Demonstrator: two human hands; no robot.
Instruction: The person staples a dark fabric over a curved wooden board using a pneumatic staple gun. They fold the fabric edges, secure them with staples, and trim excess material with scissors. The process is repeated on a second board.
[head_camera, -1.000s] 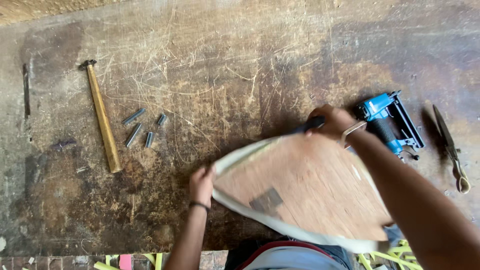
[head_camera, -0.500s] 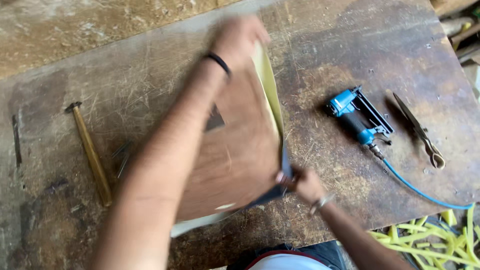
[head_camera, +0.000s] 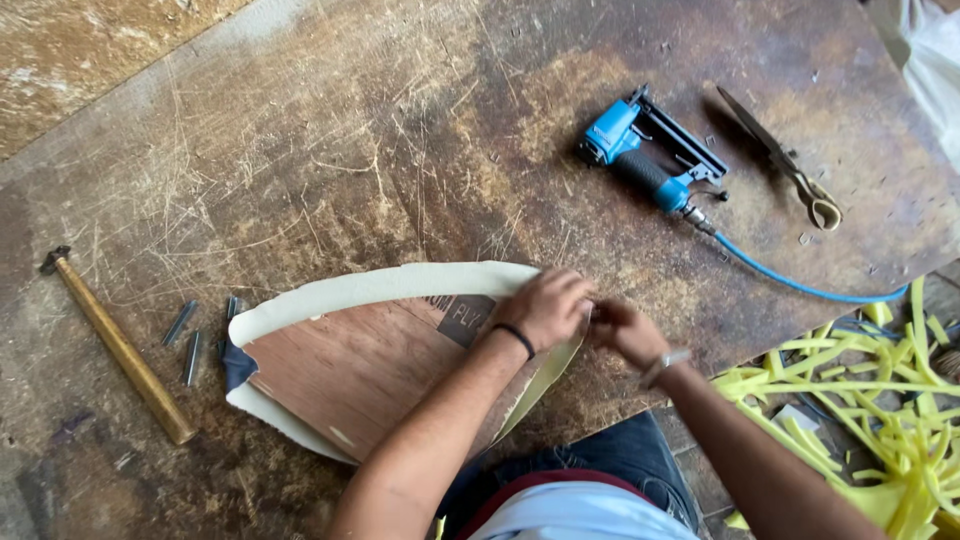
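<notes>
A scarred, dark brown counter fills the head view, with yellow foam offcuts piled at the lower right. The wooden panel, edged in cream padding, lies flat at the lower centre, its long axis running from a blunt end at the left to a tapered tip at the right, right where both hands meet. The left hand rests palm-down on that tip, fingers curled over the padded edge; the right hand pinches the edge just beside it. A blue pneumatic stapler and scissors lie apart at the upper right, a hammer at the left.
</notes>
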